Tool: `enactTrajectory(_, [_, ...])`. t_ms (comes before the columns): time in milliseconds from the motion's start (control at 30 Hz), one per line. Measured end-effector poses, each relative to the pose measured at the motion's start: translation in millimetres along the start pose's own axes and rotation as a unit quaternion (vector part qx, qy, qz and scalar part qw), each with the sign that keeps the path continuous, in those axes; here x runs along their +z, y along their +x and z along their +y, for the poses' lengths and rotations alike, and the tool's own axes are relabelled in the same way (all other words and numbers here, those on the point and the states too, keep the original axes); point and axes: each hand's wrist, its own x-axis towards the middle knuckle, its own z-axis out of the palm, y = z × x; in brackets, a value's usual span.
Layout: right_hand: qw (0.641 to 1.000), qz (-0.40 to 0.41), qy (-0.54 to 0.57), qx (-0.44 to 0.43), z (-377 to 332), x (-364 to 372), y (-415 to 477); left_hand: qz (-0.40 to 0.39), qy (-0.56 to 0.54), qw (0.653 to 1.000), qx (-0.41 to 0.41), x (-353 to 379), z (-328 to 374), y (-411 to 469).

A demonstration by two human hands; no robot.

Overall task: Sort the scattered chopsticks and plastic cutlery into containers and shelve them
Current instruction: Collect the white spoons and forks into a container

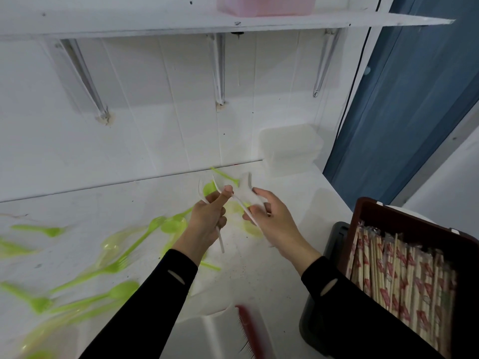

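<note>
I work from one head-worn wide-angle view. It faces forward and down, close above the surface [259, 268], with the wall shelf [155, 24] at frame top.

I see green plastic forks and spoons [108, 268] strewn flat at all angles over the left of the counter [272, 275], most of them blurred. A white plastic fork [220, 240] stands tines-up in the left hand [207, 218], and the right hand [274, 221] grips a bundle of white cutlery [242, 194] just beside it. Paper-wrapped chopsticks [401, 270] lie packed side by side in a dark brown box [368, 211] at the right.
</note>
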Motion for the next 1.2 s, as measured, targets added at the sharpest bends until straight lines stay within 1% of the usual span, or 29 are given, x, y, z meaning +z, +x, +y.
enactTrajectory(33, [1.0, 0.0, 0.002, -0.019, -0.4, -0.1, -0.4, -0.003, 0.0, 1.0, -0.005, 0.8, 0.3, -1.1])
enactTrajectory(100, [0.999, -0.028, 0.023, -0.034, -0.5, 0.4, -1.0, -0.02, 0.002, 1.0, -0.017, 2.2, 0.7, -2.1])
enactTrajectory(167, [0.996, -0.073, 0.04, -0.022, -1.8, -0.5, -1.6, -0.032, 0.014, 0.999, -0.027, 2.3, 2.0, -3.8])
enactTrajectory(233, [0.995, -0.098, 0.031, -0.012, -1.6, -1.3, -0.1, -0.039, 0.055, 0.998, -0.02, 1.9, 1.8, -5.1])
enactTrajectory(300, [0.996, -0.081, 0.028, -0.006, -0.7, -1.2, 1.5, -0.036, 0.116, 0.993, -0.003, 5.1, 0.8, -7.8])
enactTrajectory(333, [0.998, -0.062, 0.024, -0.006, -0.1, -1.3, 2.5, -0.027, 0.126, 0.992, -0.002, 8.4, 0.5, -9.8])
enactTrajectory(367, [0.999, -0.042, 0.015, -0.009, 1.0, -1.5, 3.5, -0.019, 0.11, 0.994, -0.017, 11.2, 1.4, -11.7])
enactTrajectory(433, [1.0, -0.019, 0.015, -0.017, 2.6, -1.8, 5.2, -0.009, 0.034, 0.998, -0.055, 14.0, 3.1, -11.7])
enactTrajectory(500, [0.998, -0.02, 0.051, -0.024, 2.0, -2.2, 5.6, 0.003, -0.001, 0.999, -0.033, 13.5, 3.8, -10.3])
enactTrajectory(567, [0.996, -0.047, 0.071, -0.039, 0.5, -0.2, 1.6, -0.02, -0.002, 1.0, -0.019, 12.6, 4.3, -11.0])
enactTrajectory(633, [0.995, -0.063, 0.034, -0.067, 1.1, 5.4, -3.0, -0.085, 0.003, 0.996, -0.041, 15.6, 6.3, -16.3])
enactTrajectory(667, [0.995, -0.055, 0.005, -0.085, 2.2, 8.5, -4.3, -0.114, -0.003, 0.992, -0.052, 17.6, 6.8, -18.1])
enactTrajectory(700, [0.993, -0.035, -0.026, -0.106, 4.3, 11.0, -4.2, -0.123, -0.024, 0.99, -0.061, 19.1, 7.4, -18.5])
enactTrajectory(767, [0.986, 0.011, -0.073, -0.15, 9.3, 14.2, -1.8, -0.105, -0.059, 0.991, -0.066, 19.5, 6.1, -15.2])
enactTrajectory(833, [0.981, 0.031, -0.103, -0.163, 11.2, 15.0, -0.6, -0.089, -0.056, 0.992, -0.072, 17.9, 2.9, -10.8])
enactTrajectory(933, [0.982, 0.025, -0.117, -0.144, 10.4, 14.2, -0.6, -0.106, -0.024, 0.991, -0.083, 17.2, -0.5, -7.9])
enactTrajectory(1000, [0.99, -0.013, -0.084, -0.111, 6.7, 13.7, -2.8, -0.103, -0.009, 0.991, -0.086, 19.3, 0.6, -10.8])
enactTrajectory(1100, [0.994, -0.091, -0.04, -0.055, 6.9, 14.9, -4.6, -0.096, 0.025, 0.993, -0.066, 19.2, -0.4, -14.7])
enactTrajectory(1133, [0.993, -0.105, -0.033, -0.041, 6.0, 14.9, -4.9, -0.1, 0.039, 0.992, -0.064, 18.6, -0.5, -14.8])
enactTrajectory(1200, [0.994, -0.106, -0.011, -0.031, 0.8, 11.8, -2.8, -0.12, 0.037, 0.99, -0.07, 19.3, 5.6, -16.3])
